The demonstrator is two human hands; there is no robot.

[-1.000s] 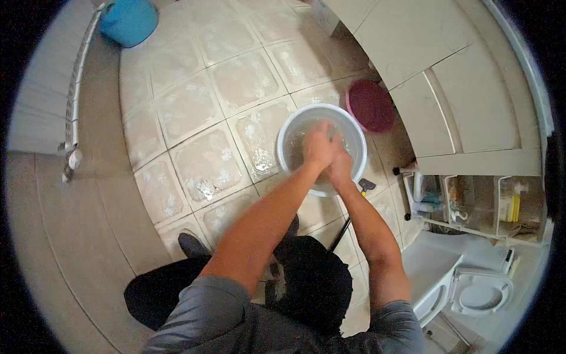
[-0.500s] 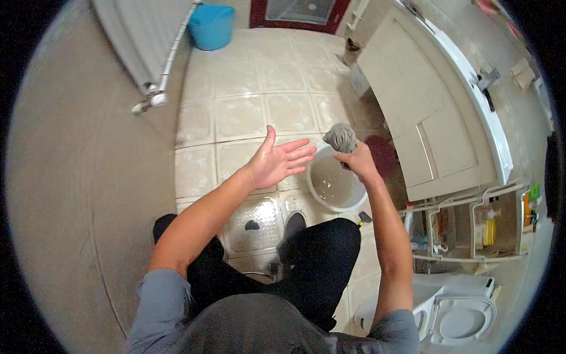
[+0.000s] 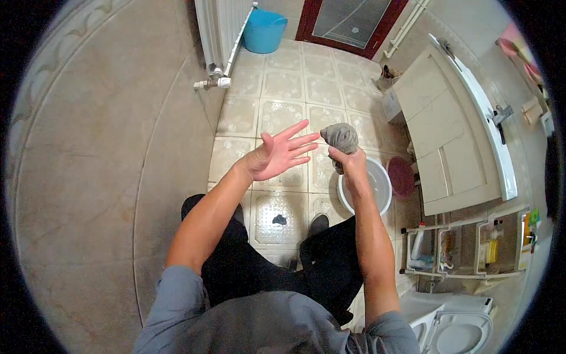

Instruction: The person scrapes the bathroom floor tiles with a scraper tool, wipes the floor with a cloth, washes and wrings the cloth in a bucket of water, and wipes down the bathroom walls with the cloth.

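In my right hand (image 3: 352,167) is a bunched grey cloth (image 3: 341,137), its crumpled upper part sticking out above my thumb and fingers. My left hand (image 3: 282,154) is open, palm showing and fingers spread, with the fingertips close to the cloth's left side. Whether they touch it I cannot tell. Below and right of the cloth stands a white basin (image 3: 386,187) with water in it, partly covered by my right hand and forearm.
A dark red basin (image 3: 401,177) stands beside the white one, by the cream cabinet (image 3: 439,118). At lower right are a wire rack (image 3: 454,274) and a toilet (image 3: 461,333). A blue tub (image 3: 264,34) is at the back; a radiator pipe (image 3: 219,81) juts from the left wall.
The view has swung left, so the room sits farther right. The cloth has shifted from above the white basin to its upper left. My left hand's fingers have spread wider.
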